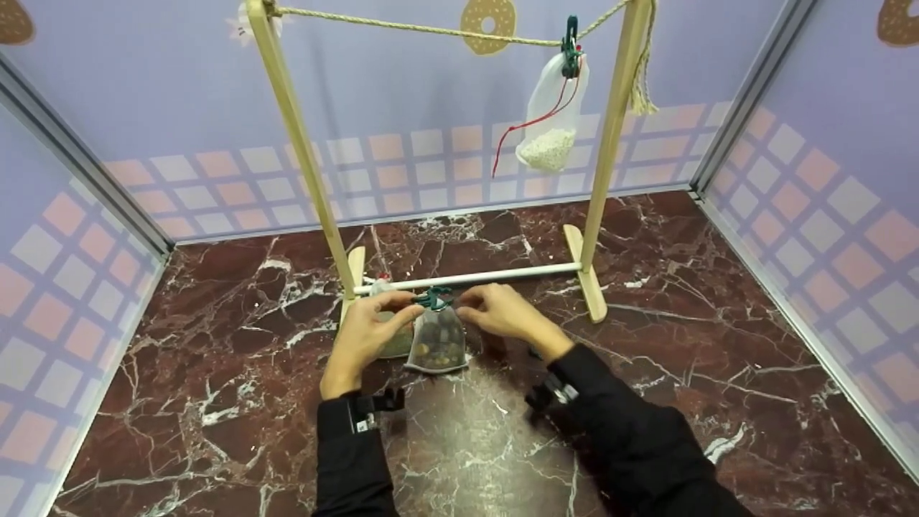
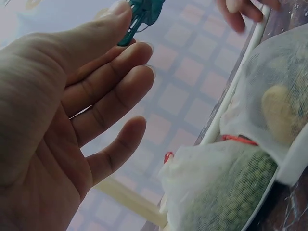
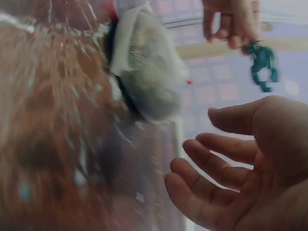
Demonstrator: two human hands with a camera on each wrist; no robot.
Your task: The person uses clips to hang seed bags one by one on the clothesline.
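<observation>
My left hand pinches a green spring clip between thumb and fingertips; the left wrist view shows its other fingers loosely bent. Facing it, my right hand holds nothing, its fingers spread and slightly bent in the right wrist view. Below the clip lies a white mesh bag of brownish lumps, with a pale oval piece visible in the left wrist view. Beside it, partly behind my left hand, sits a second mesh bag of green beans with a red drawstring.
A wooden frame with a white crossbar stands behind my hands. From its rope, another green clip hangs a mesh bag of white grains with a red cord. Patterned walls enclose the dark marbled table.
</observation>
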